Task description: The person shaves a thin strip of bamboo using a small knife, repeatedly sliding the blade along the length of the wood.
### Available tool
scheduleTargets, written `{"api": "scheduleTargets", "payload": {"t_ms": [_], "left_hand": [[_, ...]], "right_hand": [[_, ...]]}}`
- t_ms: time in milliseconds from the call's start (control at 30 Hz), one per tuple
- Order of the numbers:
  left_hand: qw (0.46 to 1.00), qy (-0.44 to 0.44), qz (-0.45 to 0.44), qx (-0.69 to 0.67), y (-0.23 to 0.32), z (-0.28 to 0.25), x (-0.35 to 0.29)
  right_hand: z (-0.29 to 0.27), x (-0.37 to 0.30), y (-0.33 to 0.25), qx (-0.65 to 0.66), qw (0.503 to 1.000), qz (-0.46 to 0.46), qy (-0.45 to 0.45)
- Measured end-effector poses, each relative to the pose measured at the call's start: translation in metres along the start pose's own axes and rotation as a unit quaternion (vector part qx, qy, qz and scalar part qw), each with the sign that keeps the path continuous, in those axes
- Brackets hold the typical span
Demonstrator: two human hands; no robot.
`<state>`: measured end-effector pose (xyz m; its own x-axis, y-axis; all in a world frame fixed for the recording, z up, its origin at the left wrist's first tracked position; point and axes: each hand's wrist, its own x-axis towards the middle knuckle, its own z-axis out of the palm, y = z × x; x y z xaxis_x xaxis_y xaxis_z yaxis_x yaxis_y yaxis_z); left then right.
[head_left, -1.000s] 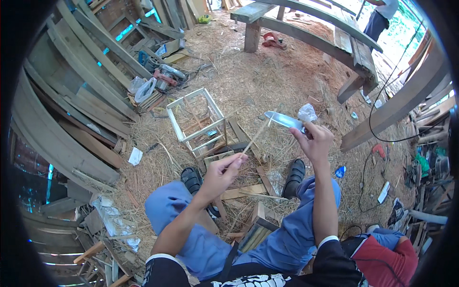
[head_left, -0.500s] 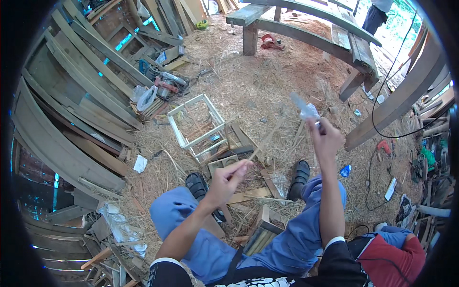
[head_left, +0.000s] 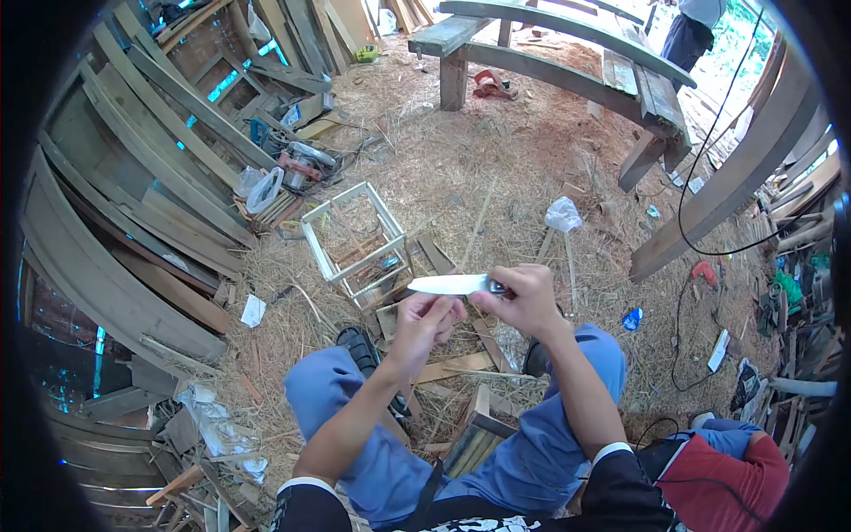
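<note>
My right hand [head_left: 523, 301] is closed around the dark handle of a knife [head_left: 450, 285]. Its pale blade lies nearly level and points left, just above my left hand [head_left: 424, 326]. The left fingers are pinched together on a thin wooden stick [head_left: 480, 222], which slants up and away behind the blade. Where the stick enters the fingers is partly hidden. Whether the blade touches the stick I cannot tell. Both hands are held over the gap between my knees.
A pale wooden frame [head_left: 356, 239] stands on the straw-strewn floor ahead. Beyond it are a long bench [head_left: 567, 78] and a circular saw [head_left: 301, 160]. Boards [head_left: 160, 115] lean at left. A seated person in red [head_left: 731, 470] is at lower right; another person [head_left: 691, 35] stands far right.
My right hand has brought the knife down and left, turning the blade from pointing up and away to pointing left over my left hand. The left hand has shifted slightly.
</note>
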<state>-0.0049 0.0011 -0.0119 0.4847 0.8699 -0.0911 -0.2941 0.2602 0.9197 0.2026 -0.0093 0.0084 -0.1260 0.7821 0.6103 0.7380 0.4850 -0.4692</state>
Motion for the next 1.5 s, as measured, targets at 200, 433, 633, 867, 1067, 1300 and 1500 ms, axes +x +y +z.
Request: {"api": "scheduleTargets", "payload": {"t_ms": [200, 433, 633, 867, 1067, 1300, 1500], "left_hand": [[0.986, -0.016, -0.079, -0.144, -0.006, 0.006, 0.002], [0.988, -0.052, -0.111, -0.093, -0.005, 0.011, -0.007], [0.982, -0.068, -0.145, -0.101, -0.006, 0.006, -0.012], [0.980, -0.084, -0.168, -0.071, -0.004, -0.001, -0.031], [0.986, -0.039, -0.139, -0.081, 0.001, -0.010, -0.026], [0.989, 0.019, -0.091, -0.119, 0.003, 0.000, -0.008], [0.985, -0.046, -0.092, -0.137, 0.008, 0.005, -0.007]], "right_hand": [[0.004, 0.004, 0.001, 0.069, 0.997, -0.019, -0.032], [-0.011, 0.002, 0.002, 0.046, 0.998, -0.040, -0.029], [-0.012, -0.008, 0.008, -0.009, 0.997, -0.063, -0.047], [-0.058, -0.005, 0.051, -0.097, 0.975, 0.184, 0.083], [-0.037, -0.016, 0.027, -0.089, 0.972, 0.200, 0.083], [-0.001, -0.002, 0.005, 0.004, 0.999, 0.003, -0.036], [0.002, 0.007, 0.005, 0.050, 0.998, -0.026, -0.041]]}}
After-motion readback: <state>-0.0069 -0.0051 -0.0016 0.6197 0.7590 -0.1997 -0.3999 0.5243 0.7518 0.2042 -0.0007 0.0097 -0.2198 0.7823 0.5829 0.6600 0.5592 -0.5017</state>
